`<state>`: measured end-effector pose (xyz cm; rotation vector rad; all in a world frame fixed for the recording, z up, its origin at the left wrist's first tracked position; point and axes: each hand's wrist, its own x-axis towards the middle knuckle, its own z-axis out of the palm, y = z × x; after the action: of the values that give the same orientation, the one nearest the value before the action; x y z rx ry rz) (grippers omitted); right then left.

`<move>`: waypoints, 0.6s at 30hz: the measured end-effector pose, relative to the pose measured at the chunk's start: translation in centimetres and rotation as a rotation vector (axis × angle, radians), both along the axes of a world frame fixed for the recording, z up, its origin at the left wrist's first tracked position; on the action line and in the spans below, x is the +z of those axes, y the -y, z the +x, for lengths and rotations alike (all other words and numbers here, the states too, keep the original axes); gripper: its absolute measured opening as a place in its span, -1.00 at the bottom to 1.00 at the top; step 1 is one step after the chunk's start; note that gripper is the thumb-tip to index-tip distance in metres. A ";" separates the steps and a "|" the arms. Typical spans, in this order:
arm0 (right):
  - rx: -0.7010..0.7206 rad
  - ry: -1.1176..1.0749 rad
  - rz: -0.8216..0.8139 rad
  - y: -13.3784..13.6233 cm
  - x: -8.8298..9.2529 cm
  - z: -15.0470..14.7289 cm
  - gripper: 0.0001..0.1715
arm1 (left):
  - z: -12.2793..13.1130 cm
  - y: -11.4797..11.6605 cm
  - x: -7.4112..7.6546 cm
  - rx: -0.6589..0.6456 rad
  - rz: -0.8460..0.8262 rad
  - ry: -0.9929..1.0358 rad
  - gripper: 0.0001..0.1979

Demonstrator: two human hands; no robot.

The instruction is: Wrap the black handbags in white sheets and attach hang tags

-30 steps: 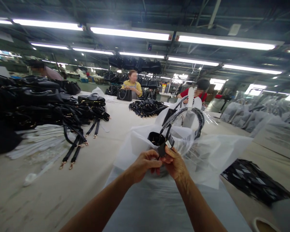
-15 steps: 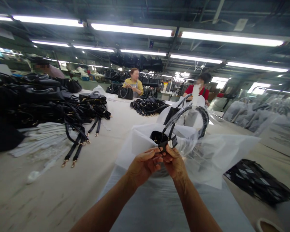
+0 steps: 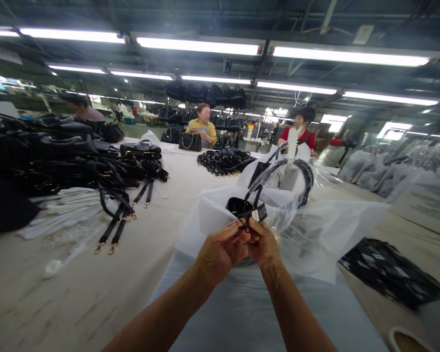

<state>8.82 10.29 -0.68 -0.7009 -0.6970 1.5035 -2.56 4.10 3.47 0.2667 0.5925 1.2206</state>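
Observation:
My left hand [image 3: 220,249] and my right hand [image 3: 264,243] meet in front of me, both pinched on a small black tag [image 3: 255,213] that hangs by a cord from a black handbag. The handbag [image 3: 278,188] stands upright, wrapped in white and clear plastic, with its curved black handles above. My fingers are closed round the tag and its string. A white sheet [image 3: 242,303] lies under my forearms.
A heap of black bags and straps [image 3: 58,156] fills the left of the long table [image 3: 58,293]. More black straps [image 3: 223,162] lie farther back. A pile of black tags [image 3: 392,274] sits at right. Three people work at the far side.
My hands have lifted slightly and closed tighter on the tag; the left fingers have moved in over the cord. The bag has stayed put.

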 end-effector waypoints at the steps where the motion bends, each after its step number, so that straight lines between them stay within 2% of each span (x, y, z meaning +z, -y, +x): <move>1: -0.003 0.012 -0.004 0.0 0.0 0.0 -0.54 | 0.2 0.1 -0.1 0.010 0.021 0.004 -0.84; 5: -0.005 0.027 -0.051 0.1 0.1 0.1 -0.55 | 0.9 0.4 -0.4 0.032 0.117 -0.021 -0.75; 10: 0.000 0.028 -0.093 0.3 0.2 0.0 -0.53 | 1.5 0.4 -1.2 0.064 0.134 -0.081 -0.61; 13: -0.010 0.031 -0.069 0.5 0.4 -0.1 -0.55 | 1.4 0.4 -1.6 0.055 0.156 -0.109 -0.58; 18: -0.074 0.040 -0.007 0.8 0.7 0.0 -0.56 | 1.4 0.3 -1.8 0.139 0.201 -0.225 -0.56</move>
<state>8.85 9.45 0.07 -0.7561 -0.6892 1.4284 -1.15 3.80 1.69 0.5452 0.6915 1.3974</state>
